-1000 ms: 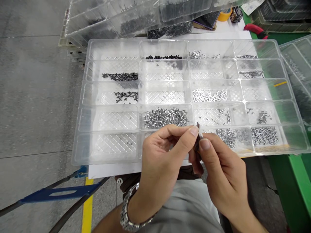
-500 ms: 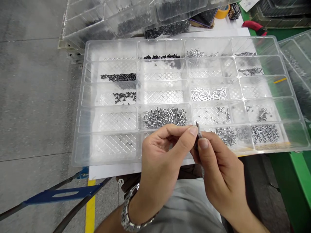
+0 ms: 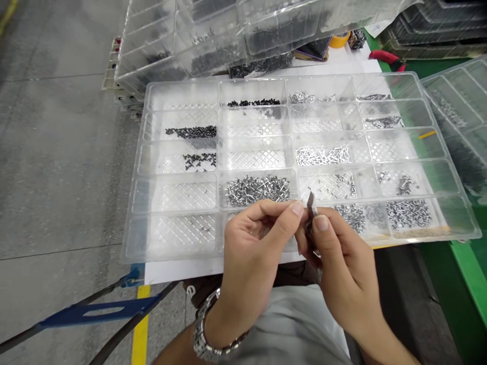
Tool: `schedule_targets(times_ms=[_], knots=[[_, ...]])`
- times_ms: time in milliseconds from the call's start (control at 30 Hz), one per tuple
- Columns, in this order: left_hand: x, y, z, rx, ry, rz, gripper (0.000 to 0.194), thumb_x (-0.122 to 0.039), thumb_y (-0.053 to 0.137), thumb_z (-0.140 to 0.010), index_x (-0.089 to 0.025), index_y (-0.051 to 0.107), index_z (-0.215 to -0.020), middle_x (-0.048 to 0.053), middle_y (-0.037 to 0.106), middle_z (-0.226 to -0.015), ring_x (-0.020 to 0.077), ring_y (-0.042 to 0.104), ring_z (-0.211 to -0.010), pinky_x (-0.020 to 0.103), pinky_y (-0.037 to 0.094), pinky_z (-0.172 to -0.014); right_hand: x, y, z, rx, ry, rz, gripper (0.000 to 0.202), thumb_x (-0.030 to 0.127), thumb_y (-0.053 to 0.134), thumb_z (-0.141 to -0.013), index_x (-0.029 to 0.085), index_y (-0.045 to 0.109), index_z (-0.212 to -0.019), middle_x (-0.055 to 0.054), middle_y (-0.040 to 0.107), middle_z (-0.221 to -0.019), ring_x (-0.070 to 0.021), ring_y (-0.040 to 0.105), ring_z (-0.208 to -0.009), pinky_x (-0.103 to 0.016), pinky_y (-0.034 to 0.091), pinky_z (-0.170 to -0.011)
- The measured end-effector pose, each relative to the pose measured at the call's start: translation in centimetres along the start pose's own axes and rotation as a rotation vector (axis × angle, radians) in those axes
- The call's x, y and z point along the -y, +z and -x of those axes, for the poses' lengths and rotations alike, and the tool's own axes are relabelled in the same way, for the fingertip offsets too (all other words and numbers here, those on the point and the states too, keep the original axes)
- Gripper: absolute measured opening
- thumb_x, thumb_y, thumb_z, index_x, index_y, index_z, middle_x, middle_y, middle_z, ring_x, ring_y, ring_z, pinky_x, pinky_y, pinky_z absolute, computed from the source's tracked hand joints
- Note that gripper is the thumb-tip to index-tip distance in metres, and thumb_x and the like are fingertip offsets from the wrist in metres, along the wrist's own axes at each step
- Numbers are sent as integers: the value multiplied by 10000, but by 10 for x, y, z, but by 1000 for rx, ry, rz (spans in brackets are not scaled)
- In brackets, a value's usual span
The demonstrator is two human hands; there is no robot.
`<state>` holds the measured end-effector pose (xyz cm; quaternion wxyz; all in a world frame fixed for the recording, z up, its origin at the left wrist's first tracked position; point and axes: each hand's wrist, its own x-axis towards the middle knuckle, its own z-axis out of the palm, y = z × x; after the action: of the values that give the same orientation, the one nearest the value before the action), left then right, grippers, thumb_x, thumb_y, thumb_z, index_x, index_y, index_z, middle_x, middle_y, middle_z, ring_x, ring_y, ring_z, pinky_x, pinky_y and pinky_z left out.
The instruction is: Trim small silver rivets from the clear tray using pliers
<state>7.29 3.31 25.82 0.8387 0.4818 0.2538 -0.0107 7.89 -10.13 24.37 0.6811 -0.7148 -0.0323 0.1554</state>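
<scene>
My right hand [image 3: 342,258] pinches a narrow, pointed grey metal piece [image 3: 311,204] between thumb and curled fingers, its tip standing up. Most of the piece is hidden by the fingers. Close by on the left, my left hand [image 3: 258,253] has thumb and forefinger pressed together; whatever they hold is too small to make out. Both hands are over the front edge of a clear divided plastic tray [image 3: 133,233]. Just beyond my left hand lies a heap of small silver screws or pins [image 3: 258,190]. More small silver parts [image 3: 350,218] lie beside my right hand.
Other compartments contain black screws [image 3: 196,133] and white parts [image 3: 322,155]. Behind stands another clear divided box [image 3: 213,56], with orange tape [image 3: 339,40] and red-handled pliers [image 3: 386,58] nearby. A further clear tray [image 3: 456,121] is at the right. A blue-and-black frame [image 3: 99,312] stands at lower left.
My fingertips have drawn slightly apart, and more of the metal piece shows above my right thumb. The view has shifted a little, so the tray appears lower.
</scene>
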Motion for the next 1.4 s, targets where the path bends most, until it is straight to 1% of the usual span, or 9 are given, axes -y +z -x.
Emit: schedule_targets(times_ms=[200, 333, 467, 633, 800, 967, 1200, 1300, 1400], knots=[[-10, -18, 2, -49, 131, -231, 74, -316, 880, -981, -250, 879, -947, 15, 801, -873, 133, 689, -802, 233, 581, -763, 2, -3, -7, -4, 90, -187, 331, 468, 514, -1208, 233, 742, -1160, 19, 597, -773, -120, 516, -606, -261, 420, -567], [-47, -50, -15, -15, 381, -697, 62, -265, 896, -945, -233, 909, -997, 61, 804, -883, 199, 672, -821, 311, 561, -792, 4, -7, -13, 6, 177, -312, 344, 513, 559, -1176, 228, 745, -1123, 16, 604, -774, -110, 491, -564, -255, 388, -522], [-80, -74, -47, 53, 559, -991, 57, -275, 848, -983, -234, 887, -983, 65, 803, -951, 202, 656, -866, 319, 507, -819, 6, -6, -14, -43, 201, -370, 356, 529, 598, -1151, 211, 745, -1088, 8, 606, -759, -108, 478, -554, -247, 353, -505], [-92, -77, -75, 192, 629, -1205, 160, -324, 713, -1079, -237, 845, -1057, 70, 798, -1040, 235, 686, -992, 360, 512, -872, 2, -3, -12, -56, 181, -390, 360, 540, 607, -1146, 212, 744, -1088, 4, 612, -778, -106, 455, -552, -245, 334, -500], [-99, -73, -97, 230, 651, -1470, 181, -284, 663, -1100, -197, 822, -1097, 86, 804, -1113, 273, 678, -1102, 437, 518, -999, -4, -4, -12, -45, 152, -388, 345, 529, 605, -1150, 221, 751, -1093, -5, 613, -796, -114, 475, -559, -257, 352, -501], [-94, -80, -109, 284, 614, -1421, 187, -309, 688, -1091, -216, 850, -1087, 66, 830, -1094, 251, 709, -1068, 439, 538, -1019, -9, -5, -14, -32, 140, -428, 338, 523, 607, -1151, 225, 753, -1085, -6, 627, -783, -104, 479, -542, -253, 356, -487], [-85, -100, -82, -4, 703, -1179, 217, -379, 718, -1090, -227, 857, -1157, 59, 847, -1095, 209, 721, -970, 364, 569, -896, -25, -6, -19, -21, 17, -441, 359, 547, 615, -1139, 221, 757, -1087, -21, 661, -784, -127, 523, -524, -277, 403, -456], [-80, -110, -51, 13, 716, -1165, 192, -359, 722, -1095, -240, 855, -1165, 47, 840, -1076, 203, 717, -956, 367, 575, -900, -27, -6, -21, -11, 7, -466, 345, 534, 621, -1138, 220, 758, -1090, -20, 664, -782, -127, 526, -525, -275, 392, -452], [-65, -116, -20, 122, 758, -1119, 161, -273, 706, -1105, -254, 831, -1205, 46, 825, -1158, 205, 743, -1061, 371, 583, -952, -24, -9, -22, 25, -11, -551, 279, 483, 667, -1121, 222, 752, -1074, -17, 670, -779, -117, 507, -520, -266, 365, -465]])
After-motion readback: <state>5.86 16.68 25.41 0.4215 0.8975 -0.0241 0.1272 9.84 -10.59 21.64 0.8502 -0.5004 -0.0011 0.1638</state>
